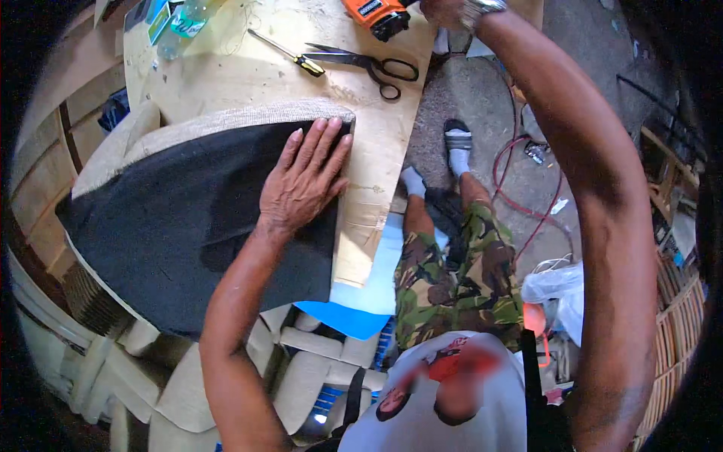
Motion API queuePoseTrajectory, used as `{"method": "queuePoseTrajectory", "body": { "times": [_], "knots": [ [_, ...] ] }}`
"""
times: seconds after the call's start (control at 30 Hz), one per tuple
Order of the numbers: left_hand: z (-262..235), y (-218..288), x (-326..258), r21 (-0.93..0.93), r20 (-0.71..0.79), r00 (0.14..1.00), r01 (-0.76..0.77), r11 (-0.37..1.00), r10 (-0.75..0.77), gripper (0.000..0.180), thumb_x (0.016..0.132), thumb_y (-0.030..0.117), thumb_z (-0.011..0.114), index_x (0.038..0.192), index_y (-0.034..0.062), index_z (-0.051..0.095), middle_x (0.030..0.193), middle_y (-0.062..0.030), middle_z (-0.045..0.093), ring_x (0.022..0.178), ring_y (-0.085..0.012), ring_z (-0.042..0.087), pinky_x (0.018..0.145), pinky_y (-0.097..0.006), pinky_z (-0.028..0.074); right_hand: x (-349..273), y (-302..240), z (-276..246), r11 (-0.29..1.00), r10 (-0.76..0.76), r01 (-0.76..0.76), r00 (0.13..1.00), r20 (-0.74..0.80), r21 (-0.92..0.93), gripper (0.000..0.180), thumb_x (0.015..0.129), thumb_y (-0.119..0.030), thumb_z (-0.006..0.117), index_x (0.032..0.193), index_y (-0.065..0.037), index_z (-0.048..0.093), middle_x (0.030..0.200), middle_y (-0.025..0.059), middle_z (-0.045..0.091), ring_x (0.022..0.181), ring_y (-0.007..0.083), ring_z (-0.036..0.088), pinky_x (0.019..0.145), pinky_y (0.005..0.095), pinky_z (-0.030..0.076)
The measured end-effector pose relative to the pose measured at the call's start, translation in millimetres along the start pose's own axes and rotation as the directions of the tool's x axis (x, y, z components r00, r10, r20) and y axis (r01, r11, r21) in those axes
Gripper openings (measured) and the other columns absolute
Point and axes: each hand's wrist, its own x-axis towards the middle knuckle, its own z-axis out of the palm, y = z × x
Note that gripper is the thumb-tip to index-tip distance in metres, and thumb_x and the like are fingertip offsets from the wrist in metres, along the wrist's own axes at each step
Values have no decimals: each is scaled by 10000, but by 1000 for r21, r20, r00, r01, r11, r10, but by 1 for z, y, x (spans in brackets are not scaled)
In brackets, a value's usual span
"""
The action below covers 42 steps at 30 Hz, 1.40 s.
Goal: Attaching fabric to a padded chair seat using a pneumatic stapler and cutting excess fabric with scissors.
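My left hand (305, 177) lies flat with fingers stretched out on the black fabric (173, 218) covering an upholstered panel. The panel has a curved edge of light grey woven cloth (248, 113). My fingertips touch the black fabric near its far right corner. At the upper edge of the view, my right hand (450, 13) is closed at the handle of an orange and black power tool (378, 15). The frame cuts off part of that hand and tool. Black-handled scissors (369, 64) and a screwdriver (290, 54) with a yellow and black handle lie beyond the panel.
The panel rests on a wooden worktable (376, 158). A plastic bottle (184, 30) stands at the far left. A red hose (516, 203) winds over the floor on the right, near a white plastic bag (557, 290). Grey cushioned pieces (181, 377) are stacked at the near left.
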Motion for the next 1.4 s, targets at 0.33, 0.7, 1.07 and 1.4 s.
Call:
{"method": "queuePoseTrajectory", "body": {
  "times": [0.33, 0.7, 1.07, 1.4],
  "knots": [
    [0, -30, -38, -81, -90, 996, 7, 997, -15, 690, 855, 416, 577, 1434, 87, 396, 1553, -92, 273, 1457, -228, 194, 1205, -409, 91, -162, -67, -38, 633, -36, 104, 994, -106, 767, 583, 689, -275, 705, 1208, -26, 611, 1062, 180, 674, 942, 346, 663, 840, 394, 515],
    [18, -17, -37, -34, -76, 997, 28, 999, -31, 709, 852, 448, 578, 1450, 130, 369, 1561, -78, 253, 1455, -221, 201, 1202, -425, 100, -180, -163, 27, 470, 84, -10, 996, -33, 883, 310, 659, -208, 753, 910, -44, 675, 807, 116, 675, 735, 304, 674, 667, 346, 522],
    [23, -10, -33, -99, -99, 995, 22, 995, -32, 626, 858, 412, 579, 1399, 129, 444, 1558, -82, 260, 1447, -229, 221, 1199, -422, 122, -187, -169, 53, 528, 106, 15, 991, -84, 849, 242, 681, -189, 744, 849, -45, 646, 752, 126, 654, 691, 332, 651, 626, 379, 507],
    [26, -9, -28, -93, -131, 991, 29, 995, -41, 620, 834, 416, 585, 1371, 125, 482, 1549, -76, 286, 1454, -221, 203, 1209, -406, 91, -188, -163, 56, 580, 55, 31, 995, -78, 814, 277, 674, -171, 730, 909, -49, 651, 775, 141, 666, 698, 330, 662, 626, 371, 508]
  ]
}}
